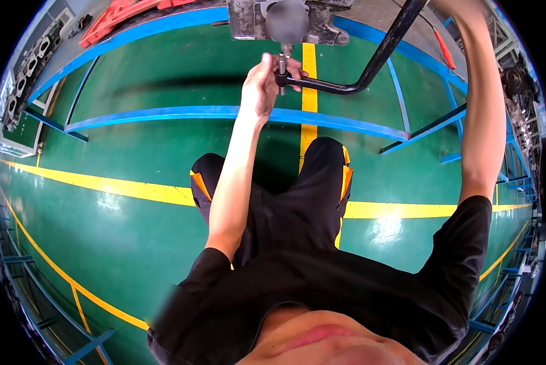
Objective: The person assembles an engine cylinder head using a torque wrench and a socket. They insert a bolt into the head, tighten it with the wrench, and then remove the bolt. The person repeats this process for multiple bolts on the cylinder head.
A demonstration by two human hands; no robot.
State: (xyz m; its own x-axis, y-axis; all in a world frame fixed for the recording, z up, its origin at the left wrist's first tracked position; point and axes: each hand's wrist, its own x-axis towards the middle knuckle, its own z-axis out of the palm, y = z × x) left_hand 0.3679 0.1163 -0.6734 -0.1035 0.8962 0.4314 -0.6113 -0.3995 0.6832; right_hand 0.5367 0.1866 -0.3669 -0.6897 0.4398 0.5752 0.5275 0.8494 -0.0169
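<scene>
My left hand (266,83) is raised under a grey metal assembly (322,24), thumb up and fingers curled behind the end of a black bent bar (340,89). An upright silver pin (281,64) passes through that end of the bar, close below a fitting (287,50) on the assembly. The bar runs right, then bends steeply up and leaves the picture at the top. My right hand (458,7) is at the upper right edge, close to the bar's upper part; its fingers are cut off, so whether it touches the bar is hidden.
A blue-framed bench (182,112) stands in front of my knees, with its lower rail crossing ahead. Red parts (124,18) lie on its left top. A red-handled tool (443,48) is at the right, by my right forearm. Metal parts (26,79) stand at far left.
</scene>
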